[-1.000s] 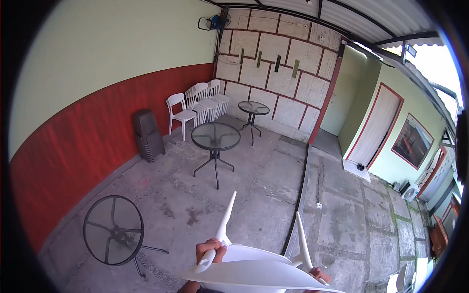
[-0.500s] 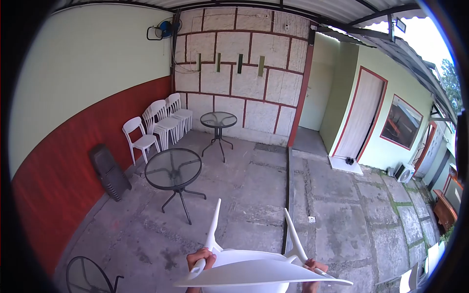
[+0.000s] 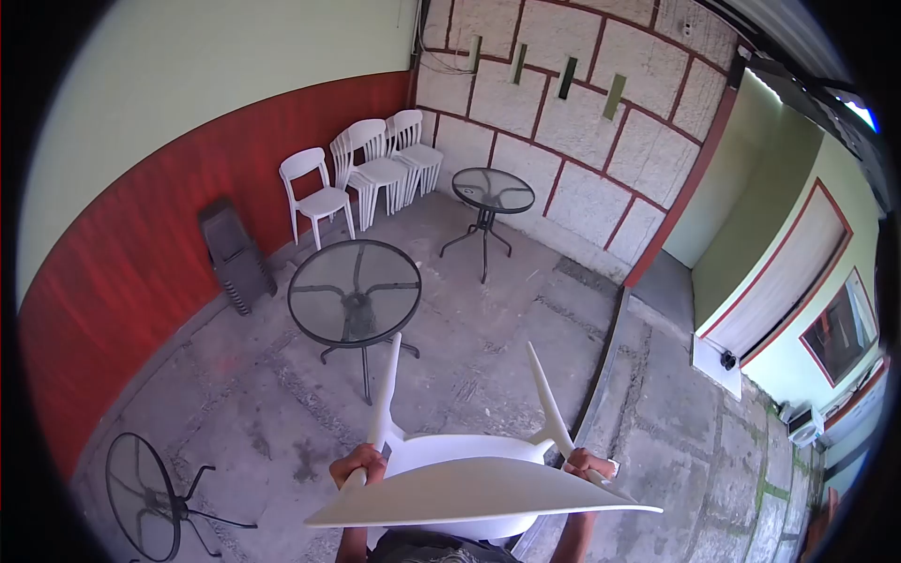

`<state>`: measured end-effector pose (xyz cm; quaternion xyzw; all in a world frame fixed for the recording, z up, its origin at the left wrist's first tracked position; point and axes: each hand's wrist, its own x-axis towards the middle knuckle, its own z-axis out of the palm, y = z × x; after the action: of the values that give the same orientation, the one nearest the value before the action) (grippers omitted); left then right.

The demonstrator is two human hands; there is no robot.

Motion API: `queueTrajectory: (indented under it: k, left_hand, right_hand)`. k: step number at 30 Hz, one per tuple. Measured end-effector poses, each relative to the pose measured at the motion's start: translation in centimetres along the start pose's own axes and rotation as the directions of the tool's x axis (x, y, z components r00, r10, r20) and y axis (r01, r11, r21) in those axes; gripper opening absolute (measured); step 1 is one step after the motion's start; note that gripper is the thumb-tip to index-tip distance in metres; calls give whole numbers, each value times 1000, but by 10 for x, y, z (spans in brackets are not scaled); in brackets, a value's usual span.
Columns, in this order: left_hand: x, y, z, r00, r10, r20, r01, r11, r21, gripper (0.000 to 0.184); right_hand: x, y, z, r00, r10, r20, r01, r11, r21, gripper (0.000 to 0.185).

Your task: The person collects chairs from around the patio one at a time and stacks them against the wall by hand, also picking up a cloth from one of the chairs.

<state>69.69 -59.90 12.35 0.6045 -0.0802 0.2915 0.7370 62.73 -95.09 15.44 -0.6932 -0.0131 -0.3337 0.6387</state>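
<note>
A white plastic chair [image 3: 479,490] is held up in front of my body, two of its legs pointing forward and away from me. My left hand [image 3: 358,464] is wrapped round the chair's left side, near where a leg meets the seat. On the opposite side my right hand [image 3: 589,464] grips the frame in the same way. The broad panel nearest me hides part of the chair and some of my fingers.
A round glass table [image 3: 355,291] stands ahead; another glass table [image 3: 493,190] is farther back. A tipped glass table [image 3: 143,497] lies at lower left. Stacked white chairs [image 3: 380,169], a single white chair [image 3: 321,199] and dark stacked chairs [image 3: 233,253] line the red wall.
My view has tilted down and turned left, so the tables and stacked chairs appear closer. The chair stays in both hands, and more of the tipped table shows.
</note>
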Motion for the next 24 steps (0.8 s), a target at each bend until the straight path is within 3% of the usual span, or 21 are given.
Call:
queueTrajectory:
  k: [3, 8, 11, 15, 22, 24]
  left_hand:
    - [61, -27, 58, 974, -227, 22, 228, 973, -42, 15]
    - [169, -65, 156, 986, -120, 118, 114, 992, 54, 29]
    - [214, -91, 199, 914, -293, 281, 353, 915, -194, 33]
    - [283, -140, 268, 934, -52, 353, 44, 999, 32, 30]
    - [396, -268, 376, 887, -96, 452, 94, 995, 26, 32]
    - [442, -298, 415, 912, -19, 409, -6, 998, 59, 34]
  right_hand:
    - [93, 37, 15, 999, 33, -3, -33, 999, -34, 32]
    - [223, 104, 10, 1000, 3, -3, -3, 999, -32, 38]
    - [269, 133, 5, 998, 49, -31, -50, 999, -9, 37]
    - [347, 175, 0, 994, 62, -93, -64, 998, -28, 37]
    - [508, 318, 1, 997, 4, -75, -3, 1000, 20, 34]
    - [583, 324, 20, 995, 28, -92, -26, 999, 20, 34]
